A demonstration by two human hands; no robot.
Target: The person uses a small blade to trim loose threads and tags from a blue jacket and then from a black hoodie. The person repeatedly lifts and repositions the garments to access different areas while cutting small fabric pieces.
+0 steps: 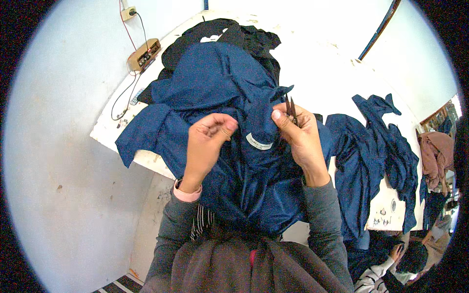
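Note:
A dark blue garment (205, 83) lies bunched before me and hangs over the table's near edge. A white label (258, 141) is on its raised, collar-like part. My right hand (305, 139) has small dark thread snips (291, 108) tucked in it, blades pointing up and slightly apart. Its thumb and forefinger pinch together beside the garment's edge. On the other side of the label, my left hand (204, 141) is closed in a pinch, thumb against fingertips. Whatever is between those fingertips is too small to make out.
Black clothing (256, 36) is heaped behind the garment. More blue garments (354, 156) lie along the white table (322, 68) to the right. A brown box with wires (145, 54) is by the left wall. At the far right edge, other people (391, 259) are partly visible.

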